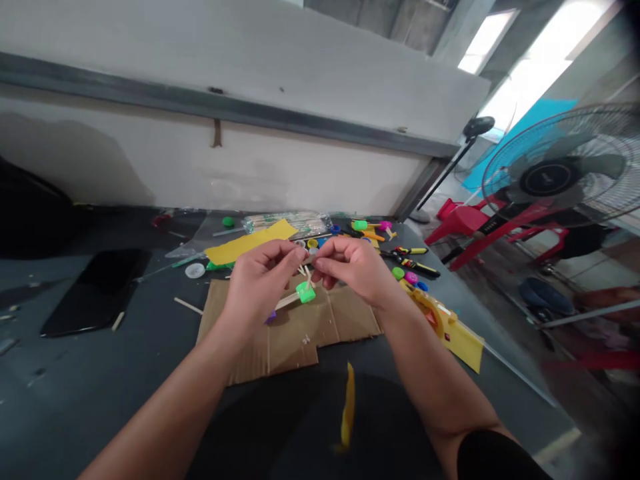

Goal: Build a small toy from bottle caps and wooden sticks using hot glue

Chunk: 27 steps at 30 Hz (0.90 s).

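Observation:
My left hand (267, 270) and my right hand (353, 267) meet over the cardboard, thumbs and fingers pinched together. A small thing between their fingertips is too fine to make out. Just under the fingertips, thin pale sticks (309, 275) rise from a bright green bottle cap (306, 292). A flat wooden stick (287, 301) runs from that cap toward a purple piece (271, 318), partly hidden by my left hand. Beneath them lies a brown cardboard sheet (295, 340) with a notched front edge.
Behind my hands are a yellow sheet (253, 241) and bagged sticks (285, 222). To the right are pliers (413, 263), coloured caps (411, 277) and a yellow tape-gun-like tool (435, 313). A black phone (95, 292) lies left. A fan (547, 177) stands beyond the table.

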Tool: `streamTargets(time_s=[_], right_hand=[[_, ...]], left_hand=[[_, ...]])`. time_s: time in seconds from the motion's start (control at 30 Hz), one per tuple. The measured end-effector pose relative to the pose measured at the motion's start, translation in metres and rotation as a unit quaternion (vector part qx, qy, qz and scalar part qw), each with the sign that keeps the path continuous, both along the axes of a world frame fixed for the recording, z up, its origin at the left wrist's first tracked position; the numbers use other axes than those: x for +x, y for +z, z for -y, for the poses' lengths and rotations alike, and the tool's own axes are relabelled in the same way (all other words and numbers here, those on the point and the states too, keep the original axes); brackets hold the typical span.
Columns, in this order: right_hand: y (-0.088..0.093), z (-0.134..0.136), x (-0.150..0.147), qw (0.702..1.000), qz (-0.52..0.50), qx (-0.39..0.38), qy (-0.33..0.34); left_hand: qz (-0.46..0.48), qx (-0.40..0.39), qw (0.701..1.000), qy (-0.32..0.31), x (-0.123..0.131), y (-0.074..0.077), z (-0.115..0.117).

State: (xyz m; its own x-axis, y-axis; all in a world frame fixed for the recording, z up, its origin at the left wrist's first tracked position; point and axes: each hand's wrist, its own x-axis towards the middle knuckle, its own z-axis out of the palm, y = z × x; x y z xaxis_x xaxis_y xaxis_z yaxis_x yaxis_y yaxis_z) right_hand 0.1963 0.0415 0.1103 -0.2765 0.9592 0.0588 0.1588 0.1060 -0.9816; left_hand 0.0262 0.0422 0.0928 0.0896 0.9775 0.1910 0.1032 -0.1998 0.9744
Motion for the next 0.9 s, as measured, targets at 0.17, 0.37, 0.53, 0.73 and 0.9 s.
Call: streamTargets(time_s=[0.17,0.37,0.53,0.73,0.9], right_hand=[[0.009,0.013,0.003,0.998,0.005,0.053,-0.022],[0.044,0.031,0.003,0.984,0.001,0.133,-0.116],[0.079,0.037,0.012,0.979,0.152,0.139,-0.010],[-0.009,0.124,0.051,0.755,0.589,0.097,0.271],[-0.081,0.182,0.077,0.727,0.636,0.026,0.259]], left_hand=[[0.022,0.013,0.999,0.040,-0.005,-0.001,-0.005],[0.037,0.053,0.995,0.080,-0.016,0.008,-0.006],[0.037,0.086,0.989,0.110,-0.025,0.015,-0.005],[0.059,0.139,0.978,0.141,-0.040,0.020,-0.008],[0.078,0.134,0.977,0.146,-0.047,0.019,-0.012]])
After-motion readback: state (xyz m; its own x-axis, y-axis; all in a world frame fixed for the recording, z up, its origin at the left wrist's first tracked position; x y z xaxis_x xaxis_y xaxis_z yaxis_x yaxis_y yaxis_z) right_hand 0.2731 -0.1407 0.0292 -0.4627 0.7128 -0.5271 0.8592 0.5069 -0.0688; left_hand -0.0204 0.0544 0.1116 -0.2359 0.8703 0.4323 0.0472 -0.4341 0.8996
